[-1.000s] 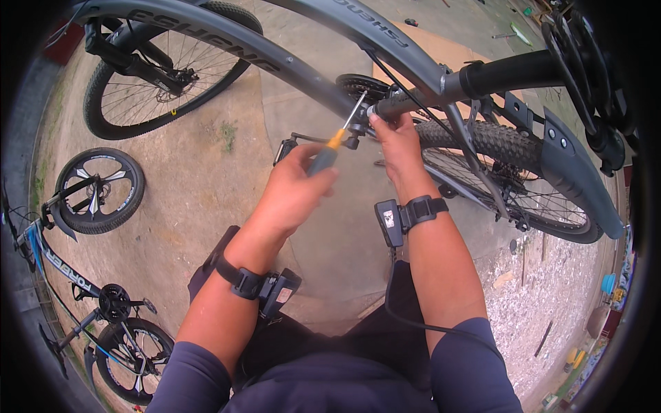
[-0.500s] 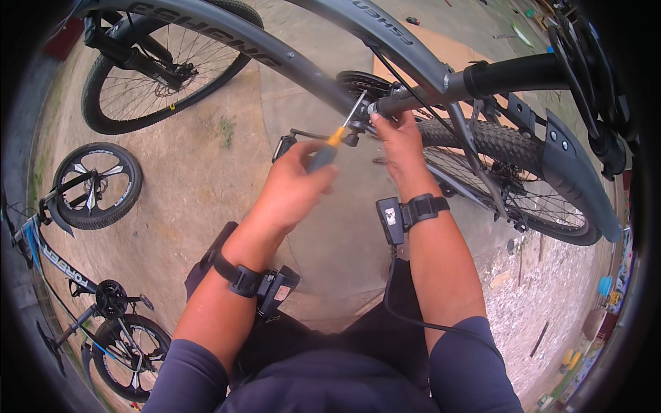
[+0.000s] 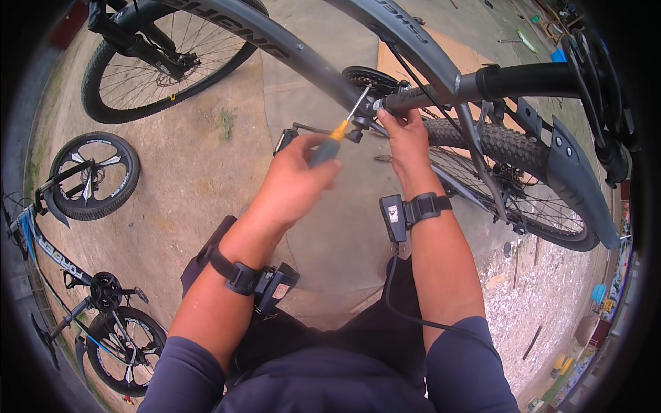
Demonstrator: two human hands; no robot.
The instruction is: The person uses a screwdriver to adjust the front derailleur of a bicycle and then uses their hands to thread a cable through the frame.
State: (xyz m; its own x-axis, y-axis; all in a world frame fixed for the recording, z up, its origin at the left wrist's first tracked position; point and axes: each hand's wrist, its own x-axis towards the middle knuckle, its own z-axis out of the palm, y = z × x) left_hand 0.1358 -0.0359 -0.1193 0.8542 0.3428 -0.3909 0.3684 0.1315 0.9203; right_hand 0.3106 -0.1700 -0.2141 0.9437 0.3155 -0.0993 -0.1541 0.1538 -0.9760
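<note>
Where the picture's left edge curves away, a second bicycle lies on its side on the bare concrete ground, a spoked front wheel of the upturned grey bicycle standing beyond it; nearer the middle, the left hand has its fingers wrapped tight round the dark handle of a screwdriver, whose orange collar and thin steel shaft slant up to the right; the tip meets a small fitting at the end of a dark grey tube on the grey frame; just beside it, the right hand pinches that tube end, thumb and fingertips closed on it; both wrists carry black strapped devices; further right, the knobbly rear tyre and a black mudguard sweep down toward gravel.
</note>
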